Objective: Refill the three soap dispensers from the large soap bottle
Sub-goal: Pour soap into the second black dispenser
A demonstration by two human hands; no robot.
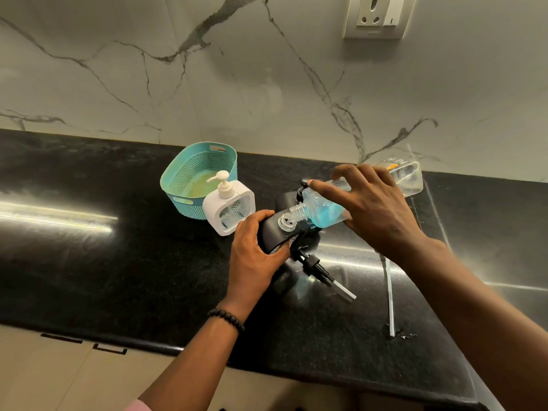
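Observation:
My right hand [373, 209] grips the large clear soap bottle [324, 207], tipped down to the left, blue soap pooled near its threaded neck. The neck's mouth sits over the open top of a black dispenser [274, 229]. My left hand [255, 253] holds that black dispenser from the left. Its black pump [318, 266] with a white tube lies on the counter just in front. A white square dispenser [229, 207] with its pump on stands to the left. Behind the bottle, another black dispenser [286, 200] is mostly hidden.
A teal perforated basket [178, 176] stands behind the white dispenser on the black counter [118, 262]. A long white pump tube [390, 295] lies at the right, with dark specks at its near end. The marble wall rises behind; the counter's front edge is near me.

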